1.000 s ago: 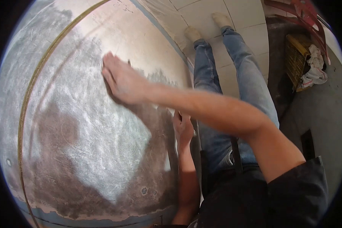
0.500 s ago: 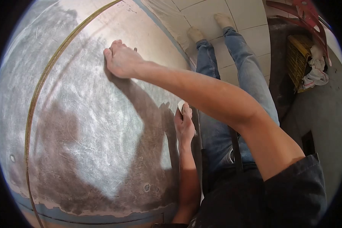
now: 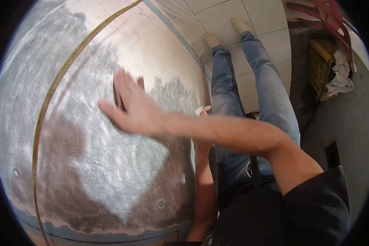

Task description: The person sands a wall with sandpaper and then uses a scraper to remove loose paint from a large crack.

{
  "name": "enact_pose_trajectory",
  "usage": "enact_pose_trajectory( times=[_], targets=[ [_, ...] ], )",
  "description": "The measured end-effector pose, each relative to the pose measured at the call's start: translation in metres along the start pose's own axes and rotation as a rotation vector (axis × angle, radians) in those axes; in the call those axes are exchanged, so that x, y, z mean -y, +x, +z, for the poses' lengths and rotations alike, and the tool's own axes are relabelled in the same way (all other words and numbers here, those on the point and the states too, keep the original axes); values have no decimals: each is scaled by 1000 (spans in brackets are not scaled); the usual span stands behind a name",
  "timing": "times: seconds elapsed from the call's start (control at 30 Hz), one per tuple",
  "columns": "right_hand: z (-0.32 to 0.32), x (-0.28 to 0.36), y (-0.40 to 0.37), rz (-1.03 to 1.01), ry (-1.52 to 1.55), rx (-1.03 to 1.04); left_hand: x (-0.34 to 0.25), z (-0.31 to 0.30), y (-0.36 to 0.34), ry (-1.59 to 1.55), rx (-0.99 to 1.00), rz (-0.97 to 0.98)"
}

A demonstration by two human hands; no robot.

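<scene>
My right hand (image 3: pixel 137 108) lies low over a large, scuffed grey-and-brown surface (image 3: pixel 106 176), its fingers stretched out and the thumb spread away; motion smears it a little. Brown edges of something flat show on either side of its fingers, the rest covered by the hand. Behind my right forearm, at the surface's near edge, my left hand (image 3: pixel 201 145) is closed with a thin pale piece (image 3: pixel 199 110) at its fingertips. The forearm covers most of that hand, and I cannot tell what the piece is.
A long yellowish-brown hose or strip (image 3: pixel 49 94) curves across the surface. My jeans-clad legs (image 3: pixel 258 69) stretch over pale floor tiles (image 3: pixel 217 16). Farther right are a yellow basket (image 3: pixel 320 67) with white cloth (image 3: pixel 340 80) and a red plastic piece of furniture (image 3: pixel 330 20).
My right hand has swept down and back towards me across the surface, its fingers now straighter and the thumb apart. Its forearm now covers much of my left hand, which has hardly moved.
</scene>
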State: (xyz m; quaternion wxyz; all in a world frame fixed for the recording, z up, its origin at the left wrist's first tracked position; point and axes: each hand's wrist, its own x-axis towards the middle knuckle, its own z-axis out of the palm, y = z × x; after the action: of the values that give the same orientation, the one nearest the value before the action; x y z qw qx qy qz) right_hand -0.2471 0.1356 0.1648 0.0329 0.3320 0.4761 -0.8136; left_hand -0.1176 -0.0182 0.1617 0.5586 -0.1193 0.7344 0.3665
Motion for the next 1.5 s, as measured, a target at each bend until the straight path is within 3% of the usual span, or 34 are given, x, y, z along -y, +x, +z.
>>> enact_pose_trajectory(
  times=[0.03, 0.13, 0.23, 0.33, 0.4, 0.43, 0.53, 0.6, 0.67, 0.7, 0.8, 0.9, 1.0, 1.07, 1.1, 1.2, 1.3, 1.33, 1.37, 1.4, 1.47, 1.5],
  targets=[
    [5, -4, -22, -35, -16, 21, -2, -5, 4, -12, -13, -214],
    [10, -24, -19, -71, -34, -20, -6, 8, 0, -60, -13, -204],
    [-6, -46, 36, 24, -73, -90, -9, 18, -7, 229, 46, 204],
    [-4, -43, 35, 43, -122, -90, -1, 20, -2, 406, 30, 338],
    [3, -37, 6, 20, -153, -46, 18, 14, 2, 297, 41, 13],
    [5, -35, -18, 11, -162, -13, -9, 25, 2, 369, -16, -87],
    [6, -46, -9, -10, -208, -64, -21, 33, 0, 375, 31, -249],
    [-6, -56, 30, 48, -198, -153, -16, 27, -4, 429, 91, -88],
    [-18, -55, 49, 66, -139, -88, -5, 16, -8, 484, 145, 72],
    [-21, -54, 54, 73, -111, -60, 2, 15, -5, 491, 137, 417],
    [12, -62, -13, -86, -135, -156, -9, 26, 7, 402, -39, -235],
    [14, -67, -51, -106, -152, -100, 9, 16, 6, 279, -55, -177],
    [2, -69, 3, -2, -148, -160, 15, 0, -5, 349, 35, 135],
    [-9, -69, 34, 22, -164, -121, -4, 3, -8, 178, 19, -43],
    [-11, -68, 41, 32, -173, -104, 4, 1, -8, 204, -9, 65],
    [15, -55, -25, -57, -106, -139, 2, 2, -9, 109, -91, -159],
    [26, -66, -65, -212, -131, -211, -5, 1, -5, 264, -97, -250],
    [21, -76, -52, -151, -87, -212, -6, 2, -6, 316, -100, -279],
    [10, -90, -26, -89, -43, -215, 15, -5, -12, 441, -60, 315],
    [4, -97, -10, -32, 1, -218, 10, -8, -12, 304, 16, 165],
    [-2, -78, 0, 212, 31, -162, -1, -1, -13, 253, -90, -39],
    [-10, -67, 5, 333, 39, -134, 5, -1, -9, 231, -94, -24]
  ],
)
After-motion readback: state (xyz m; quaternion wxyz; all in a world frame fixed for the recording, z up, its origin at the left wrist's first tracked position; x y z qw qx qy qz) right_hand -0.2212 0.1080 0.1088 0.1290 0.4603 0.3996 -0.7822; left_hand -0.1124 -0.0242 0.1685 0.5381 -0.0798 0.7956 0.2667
